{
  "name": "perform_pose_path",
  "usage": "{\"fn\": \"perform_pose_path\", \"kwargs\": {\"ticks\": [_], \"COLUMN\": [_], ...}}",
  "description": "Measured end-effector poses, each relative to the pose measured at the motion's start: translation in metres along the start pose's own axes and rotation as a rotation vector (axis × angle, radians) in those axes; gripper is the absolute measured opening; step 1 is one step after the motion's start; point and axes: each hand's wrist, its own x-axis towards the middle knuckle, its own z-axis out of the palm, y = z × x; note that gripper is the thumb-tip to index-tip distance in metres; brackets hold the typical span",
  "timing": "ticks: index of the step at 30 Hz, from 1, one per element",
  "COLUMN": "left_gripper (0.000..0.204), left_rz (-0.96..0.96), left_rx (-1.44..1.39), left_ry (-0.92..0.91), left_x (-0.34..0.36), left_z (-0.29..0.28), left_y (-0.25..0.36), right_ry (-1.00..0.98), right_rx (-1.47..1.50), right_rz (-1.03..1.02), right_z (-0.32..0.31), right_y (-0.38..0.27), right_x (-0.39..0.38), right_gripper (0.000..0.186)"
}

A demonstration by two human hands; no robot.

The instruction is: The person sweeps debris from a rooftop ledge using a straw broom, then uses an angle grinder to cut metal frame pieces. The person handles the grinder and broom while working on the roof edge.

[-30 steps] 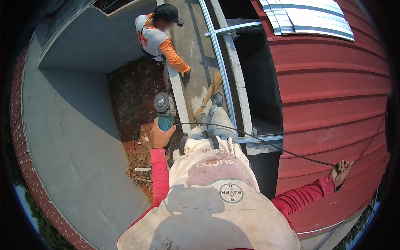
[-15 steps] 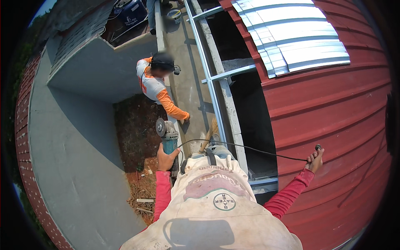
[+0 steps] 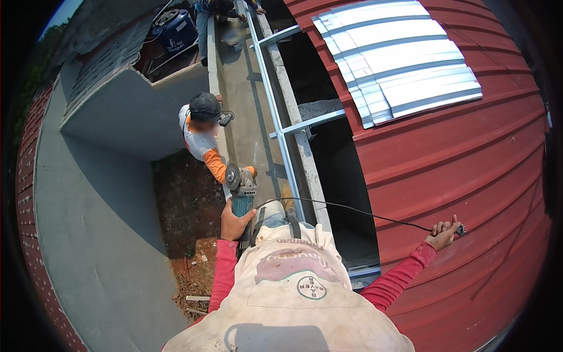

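Note:
My left hand is wrapped round the teal body of an angle grinder, its grey disc pointing away from me. A black power cord stretches from there across my front to the right. My right hand, out over the red roof, is closed on that cord near its end, and the dark plug sticks out past the fingers. In the picture the grinder's head overlaps the forearm of a co-worker in a cap; I cannot tell how far apart they are.
A concrete gutter runs ahead, with silver metal framing along it and dark openings beyond. Red roofing bears shiny metal sheets. Left lies a deep drop to soil. A broom and a dark blue tank also show.
The view has shifted a little. The co-worker's head has turned and the orange-sleeved arm now passes behind the grinder. My right hand has turned, swinging the plug outward to the right.

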Motion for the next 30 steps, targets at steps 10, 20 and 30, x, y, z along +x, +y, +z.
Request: {"fn": "perform_pose_path", "kwargs": {"ticks": [10, 20, 30], "left_gripper": [0.088, 0.076, 0.07], "left_rz": [-0.067, -0.175, -0.179], "left_rx": [0.148, 0.342, 0.386], "left_ry": [-0.105, -0.147, -0.094], "left_x": [0.014, -0.014, -0.025], "left_z": [0.022, -0.002, -0.015], "left_y": [-0.027, 0.003, -0.013], "right_ry": [0.148, 0.03, -0.227], "right_rx": [-0.149, -0.279, -0.448], "right_rz": [0.112, 0.177, 0.278], "right_z": [-0.033, 0.011, 0.074], "right_y": [0.029, 0.051, 0.106], "right_x": [-0.011, -0.013, -0.034], "right_gripper": [0.033, 0.026, 0.026]}}
